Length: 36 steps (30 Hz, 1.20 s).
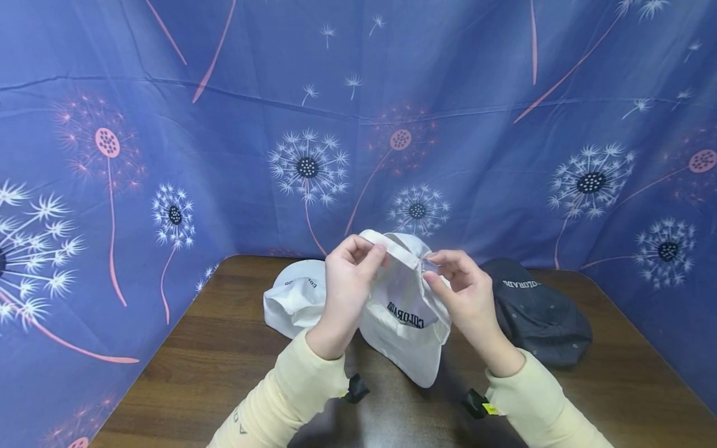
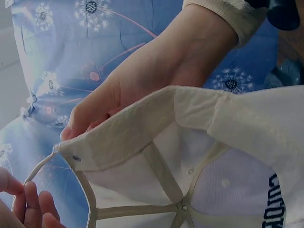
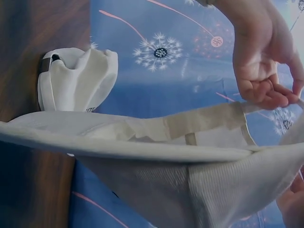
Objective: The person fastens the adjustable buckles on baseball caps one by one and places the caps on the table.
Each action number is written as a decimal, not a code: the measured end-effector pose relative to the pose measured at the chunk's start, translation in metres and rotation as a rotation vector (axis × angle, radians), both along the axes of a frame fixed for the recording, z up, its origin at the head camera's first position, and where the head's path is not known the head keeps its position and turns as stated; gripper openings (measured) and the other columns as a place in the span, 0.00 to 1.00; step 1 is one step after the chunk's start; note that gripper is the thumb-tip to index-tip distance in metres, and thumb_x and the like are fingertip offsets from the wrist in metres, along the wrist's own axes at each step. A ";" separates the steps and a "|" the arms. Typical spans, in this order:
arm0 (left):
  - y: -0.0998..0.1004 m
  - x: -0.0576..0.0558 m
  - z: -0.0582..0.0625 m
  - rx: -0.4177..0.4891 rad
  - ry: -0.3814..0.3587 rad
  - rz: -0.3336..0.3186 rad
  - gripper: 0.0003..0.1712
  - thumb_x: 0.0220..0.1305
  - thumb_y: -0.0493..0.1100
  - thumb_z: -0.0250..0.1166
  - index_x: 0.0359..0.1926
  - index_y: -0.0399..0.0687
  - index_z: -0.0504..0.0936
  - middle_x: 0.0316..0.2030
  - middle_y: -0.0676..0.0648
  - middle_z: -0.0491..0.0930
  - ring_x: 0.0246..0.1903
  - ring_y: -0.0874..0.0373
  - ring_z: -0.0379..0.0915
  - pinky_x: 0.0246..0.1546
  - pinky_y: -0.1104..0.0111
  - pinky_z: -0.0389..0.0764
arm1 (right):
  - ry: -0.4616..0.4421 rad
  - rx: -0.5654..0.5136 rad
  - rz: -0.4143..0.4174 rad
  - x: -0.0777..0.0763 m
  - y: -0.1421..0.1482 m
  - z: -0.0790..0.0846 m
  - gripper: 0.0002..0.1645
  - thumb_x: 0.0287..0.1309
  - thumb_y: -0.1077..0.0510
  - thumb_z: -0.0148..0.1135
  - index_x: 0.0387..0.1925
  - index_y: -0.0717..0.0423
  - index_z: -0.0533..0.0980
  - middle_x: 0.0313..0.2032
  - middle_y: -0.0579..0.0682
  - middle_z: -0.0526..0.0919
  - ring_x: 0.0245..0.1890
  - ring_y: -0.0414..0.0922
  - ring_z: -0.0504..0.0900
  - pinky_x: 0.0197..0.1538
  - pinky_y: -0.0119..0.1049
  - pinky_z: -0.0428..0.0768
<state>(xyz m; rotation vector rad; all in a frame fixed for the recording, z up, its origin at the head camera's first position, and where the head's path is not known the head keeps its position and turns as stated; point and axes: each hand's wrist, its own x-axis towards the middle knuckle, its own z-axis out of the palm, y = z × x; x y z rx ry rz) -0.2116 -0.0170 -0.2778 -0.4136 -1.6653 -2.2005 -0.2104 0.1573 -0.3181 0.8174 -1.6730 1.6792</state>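
Both hands hold up a white cap (image 1: 396, 348) with dark COLORADO lettering, above the middle of the table. My left hand (image 1: 348, 280) pinches the cap's rear band between thumb and fingers. On the other side, my right hand (image 1: 469, 297) pinches the band where it meets the cap's edge. In the left wrist view the cap's inside seams (image 2: 156, 164) face the camera, and a thin strap (image 2: 39, 166) runs between the two hands. Seen from the right wrist, the brim's edge (image 3: 123, 148) crosses the view and hides part of the cap.
A second white cap (image 1: 294, 298) lies on the brown table (image 1: 185, 373) to the left. On the right lies a black cap (image 1: 540, 320), also lettered. A blue dandelion-print cloth (image 1: 358, 99) hangs behind and at both sides.
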 end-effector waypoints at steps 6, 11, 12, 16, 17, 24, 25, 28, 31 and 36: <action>0.005 0.000 0.001 0.072 -0.012 0.001 0.10 0.58 0.33 0.63 0.23 0.45 0.73 0.17 0.52 0.78 0.17 0.65 0.71 0.18 0.75 0.65 | 0.059 0.014 -0.097 0.001 -0.007 -0.002 0.13 0.48 0.75 0.64 0.38 0.76 0.74 0.38 0.51 0.83 0.35 0.36 0.80 0.43 0.26 0.78; 0.009 0.000 0.002 0.086 -0.016 0.019 0.10 0.57 0.34 0.62 0.22 0.46 0.73 0.16 0.53 0.77 0.18 0.64 0.71 0.19 0.75 0.66 | 0.062 0.050 -0.198 0.004 -0.012 -0.001 0.14 0.46 0.75 0.66 0.38 0.74 0.75 0.37 0.63 0.81 0.34 0.35 0.80 0.43 0.26 0.79; 0.009 0.000 0.002 0.085 -0.014 0.025 0.10 0.57 0.34 0.62 0.22 0.46 0.73 0.16 0.53 0.77 0.17 0.64 0.71 0.19 0.75 0.66 | 0.066 0.052 -0.209 0.004 -0.013 -0.001 0.14 0.46 0.76 0.66 0.38 0.74 0.75 0.36 0.65 0.80 0.33 0.35 0.79 0.43 0.26 0.79; 0.011 0.001 0.001 0.085 -0.011 0.046 0.10 0.57 0.33 0.62 0.22 0.45 0.73 0.16 0.52 0.77 0.15 0.65 0.68 0.18 0.76 0.65 | 0.077 0.049 -0.239 0.005 -0.017 -0.001 0.15 0.45 0.76 0.66 0.38 0.73 0.76 0.36 0.65 0.80 0.32 0.35 0.79 0.41 0.25 0.78; 0.011 0.001 0.001 0.085 -0.010 0.049 0.10 0.57 0.33 0.62 0.22 0.44 0.73 0.16 0.52 0.77 0.15 0.65 0.67 0.18 0.75 0.65 | 0.081 0.045 -0.242 0.005 -0.017 -0.001 0.15 0.44 0.77 0.66 0.38 0.73 0.76 0.37 0.62 0.81 0.31 0.35 0.79 0.40 0.25 0.78; 0.012 0.000 -0.001 0.093 0.005 0.056 0.09 0.56 0.31 0.62 0.22 0.43 0.73 0.17 0.51 0.77 0.20 0.62 0.75 0.28 0.72 0.74 | 0.121 0.020 -0.254 0.005 -0.020 -0.001 0.16 0.41 0.78 0.66 0.37 0.72 0.76 0.38 0.47 0.82 0.29 0.36 0.79 0.37 0.23 0.77; 0.012 0.000 -0.001 0.095 0.008 0.056 0.09 0.56 0.31 0.62 0.22 0.42 0.73 0.17 0.51 0.77 0.21 0.62 0.76 0.30 0.72 0.75 | 0.123 0.019 -0.256 0.005 -0.020 -0.001 0.17 0.41 0.79 0.66 0.37 0.72 0.77 0.38 0.48 0.82 0.29 0.37 0.79 0.37 0.23 0.77; 0.012 0.000 -0.002 0.099 0.019 0.055 0.09 0.56 0.31 0.62 0.22 0.42 0.73 0.17 0.51 0.77 0.21 0.61 0.76 0.30 0.72 0.75 | 0.124 0.015 -0.255 0.005 -0.020 -0.002 0.17 0.40 0.79 0.66 0.37 0.72 0.76 0.37 0.50 0.82 0.29 0.36 0.78 0.37 0.22 0.77; 0.013 0.000 -0.002 0.092 0.028 0.059 0.08 0.56 0.30 0.62 0.23 0.40 0.73 0.17 0.52 0.77 0.21 0.61 0.76 0.29 0.72 0.75 | 0.121 0.015 -0.256 0.005 -0.020 -0.002 0.17 0.40 0.79 0.66 0.37 0.72 0.76 0.37 0.49 0.82 0.28 0.36 0.78 0.36 0.22 0.77; 0.012 0.000 -0.004 0.068 0.044 0.077 0.07 0.56 0.31 0.62 0.24 0.37 0.73 0.18 0.49 0.78 0.21 0.61 0.76 0.30 0.70 0.77 | 0.123 0.020 -0.257 0.005 -0.020 -0.002 0.17 0.40 0.79 0.65 0.37 0.72 0.77 0.37 0.44 0.82 0.28 0.36 0.78 0.36 0.22 0.76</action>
